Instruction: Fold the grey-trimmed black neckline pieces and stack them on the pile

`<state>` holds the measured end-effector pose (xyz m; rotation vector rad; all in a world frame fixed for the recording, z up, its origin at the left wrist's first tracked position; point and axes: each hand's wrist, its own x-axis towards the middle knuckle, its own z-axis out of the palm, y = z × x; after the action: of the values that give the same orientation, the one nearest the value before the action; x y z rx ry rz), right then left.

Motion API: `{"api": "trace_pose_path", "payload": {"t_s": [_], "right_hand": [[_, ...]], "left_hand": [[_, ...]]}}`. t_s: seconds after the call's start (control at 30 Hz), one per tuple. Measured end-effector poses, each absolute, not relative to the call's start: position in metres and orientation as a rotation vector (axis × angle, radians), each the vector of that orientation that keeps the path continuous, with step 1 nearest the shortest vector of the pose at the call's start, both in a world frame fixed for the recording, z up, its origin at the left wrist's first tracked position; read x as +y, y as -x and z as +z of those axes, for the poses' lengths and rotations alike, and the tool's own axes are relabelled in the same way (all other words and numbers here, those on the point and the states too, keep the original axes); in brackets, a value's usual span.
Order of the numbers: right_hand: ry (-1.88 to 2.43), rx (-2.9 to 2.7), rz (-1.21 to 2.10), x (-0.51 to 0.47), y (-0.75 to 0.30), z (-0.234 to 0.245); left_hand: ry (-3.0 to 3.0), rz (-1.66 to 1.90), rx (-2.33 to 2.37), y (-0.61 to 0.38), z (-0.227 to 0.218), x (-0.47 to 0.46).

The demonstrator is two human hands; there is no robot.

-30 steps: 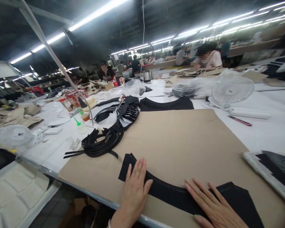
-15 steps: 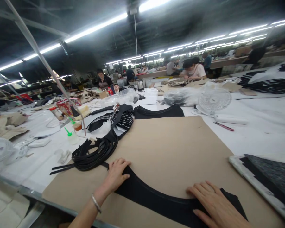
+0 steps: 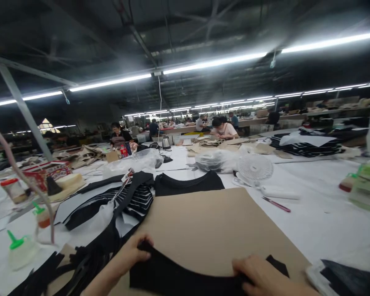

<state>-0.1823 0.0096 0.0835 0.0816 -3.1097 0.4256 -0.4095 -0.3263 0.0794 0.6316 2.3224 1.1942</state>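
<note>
A curved black cut piece, like fabric or soft leather, is held by both hands low in the view, over a brown cardboard sheet. My left hand is closed on its upper left corner, fingertips curled over the edge. At the right part of the piece, my right hand is closed on its upper edge, with a black corner showing past the fingers. The lower edge of the piece runs out of view. Beside my left forearm lies a bundle of black strips, partly cut off by the frame.
Striped black pieces and a stack of black curved pieces lie beyond the cardboard. A white fan, a pink-handled tool and green-tipped bottles stand or lie around. A co-worker bends over the far table.
My hands lay flatter on the black piece before; now their fingers are closed on its edges, and it seems raised a little. The camera has tilted upward and turned.
</note>
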Motion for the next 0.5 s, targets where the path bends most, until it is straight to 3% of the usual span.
{"api": "trace_pose_path", "payload": {"t_s": [0.2, 0.5], "right_hand": [[-0.109, -3.073, 0.094, 0.069, 0.323, 0.102], [-0.066, -2.988, -0.152, 0.123, 0.484, 0.089]], "left_hand": [[-0.618, 1.387, 2.492, 0.519, 0.086, -0.256], [-0.477, 1.271, 2.993, 0.646, 0.071, -0.182]]}}
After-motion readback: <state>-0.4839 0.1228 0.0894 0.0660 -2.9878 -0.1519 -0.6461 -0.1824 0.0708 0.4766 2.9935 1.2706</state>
